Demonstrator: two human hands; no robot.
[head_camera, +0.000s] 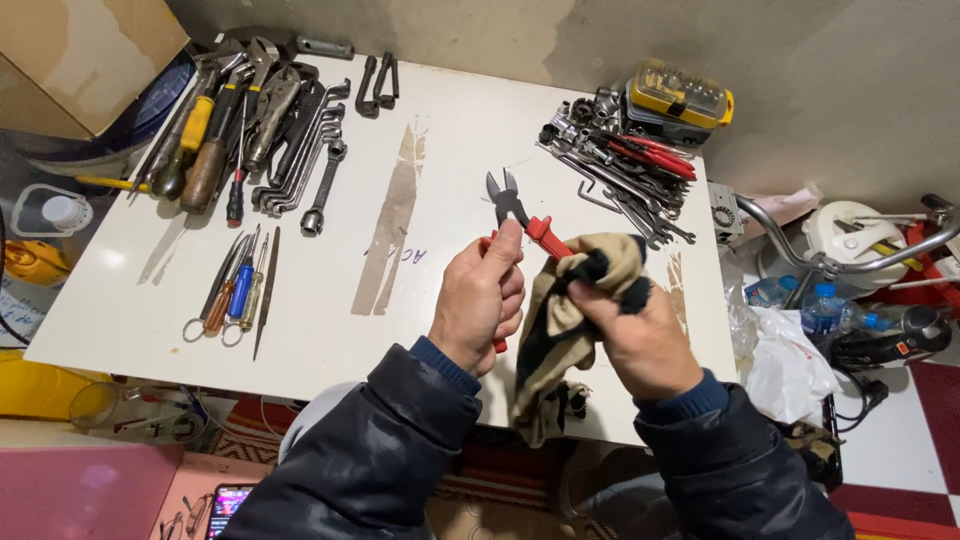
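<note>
- Two bare hands in dark padded sleeves with blue cuffs meet above the near edge of a white rectangular bench (330, 330).
- Left hand (482, 300): its fingers are wrapped tight around one red handle of a pair of red-handled diagonal cutting pliers with dark steel jaws (512, 205), the thumb lying along the grip.
- The pliers sit in the air over the middle of the bench, jaws pointing up and away from the person and standing slightly apart.
- Right hand (645, 340): its fingers are closed on a crumpled beige and black cloth (560, 320), pressed against the other red handle just beside the left hand.
- The cloth hangs down between the two wrists, its lower end reaching past the near edge of the bench.
- Far left of the bench: a heap of pliers, wrenches and spanners with yellow, wooden and black handles (250, 120).
- Below that heap: a small row of slim screwdrivers and files with orange and blue handles (240, 290), well apart from the hands.
- Far right corner: a pile of loose steel sockets, hex keys and red-handled tools (620, 165), with a yellow-lidded clear bit case (682, 95) resting at its back.
- A brown scuffed stripe (392, 220) runs down the bench surface left of the pliers.
- Off the right edge: a curved chromed metal bar (800, 245) and clear plastic bottles with blue caps (820, 305).
</note>
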